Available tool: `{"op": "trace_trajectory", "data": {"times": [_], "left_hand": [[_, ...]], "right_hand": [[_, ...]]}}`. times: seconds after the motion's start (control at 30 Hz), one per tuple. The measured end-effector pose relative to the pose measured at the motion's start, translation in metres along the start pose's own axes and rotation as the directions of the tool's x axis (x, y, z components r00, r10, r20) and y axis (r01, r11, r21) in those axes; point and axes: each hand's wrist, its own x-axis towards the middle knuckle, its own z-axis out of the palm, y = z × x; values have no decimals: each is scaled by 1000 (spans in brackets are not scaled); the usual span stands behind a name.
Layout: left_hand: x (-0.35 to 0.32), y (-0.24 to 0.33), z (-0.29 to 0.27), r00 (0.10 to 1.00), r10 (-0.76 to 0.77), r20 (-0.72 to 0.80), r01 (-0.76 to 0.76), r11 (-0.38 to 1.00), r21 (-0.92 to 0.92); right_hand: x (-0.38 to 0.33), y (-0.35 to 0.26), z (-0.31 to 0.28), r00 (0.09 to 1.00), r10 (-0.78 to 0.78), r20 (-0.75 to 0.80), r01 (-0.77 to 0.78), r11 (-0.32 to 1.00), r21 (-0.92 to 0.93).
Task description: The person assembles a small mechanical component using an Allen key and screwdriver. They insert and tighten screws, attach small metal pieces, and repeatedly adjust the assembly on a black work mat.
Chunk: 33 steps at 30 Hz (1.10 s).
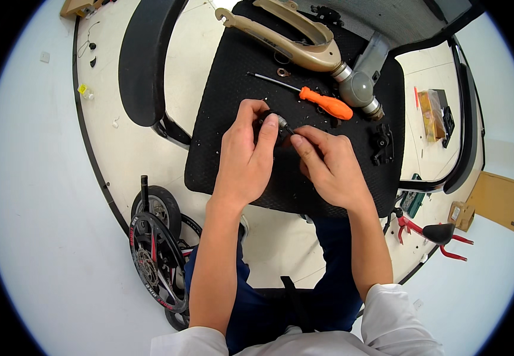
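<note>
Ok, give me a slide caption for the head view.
Left hand and right hand hold a small dark part over a black chair seat, near an orange-handled screwdriver.

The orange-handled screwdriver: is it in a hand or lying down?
Lying down: the screwdriver rests on the black chair seat, while the left hand and right hand hold a small dark part.

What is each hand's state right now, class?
Left hand: closed, holding a small metal part.
Right hand: closed, pinching a thin dark piece at that part's end.
</note>
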Motion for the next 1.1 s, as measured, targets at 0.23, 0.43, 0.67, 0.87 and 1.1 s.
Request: {"op": "trace_trajectory", "data": {"times": [0.23, 0.43, 0.67, 0.87, 1.1], "left_hand": [[-1, -2, -10, 987, 150, 53, -154, 984, 89], [1, -5, -11, 988, 144, 48, -149, 981, 128], [0, -6, -8, 1000, 31, 3, -31, 982, 186], [-1, -9, -6, 999, -38, -35, 40, 998, 50], [2, -11, -11, 983, -135, -120, 141, 989, 45]], "right_hand": [[-1, 4, -17, 878, 194, 438, -446, 664, 600], [-1, 15, 9, 998, -70, -4, 70, 978, 194], [-2, 9, 17, 990, -105, -91, 104, 995, -15], [0, -3, -9, 957, 151, 248, -235, 903, 359], [4, 9, -23, 982, 131, 138, -188, 556, 810]]}}
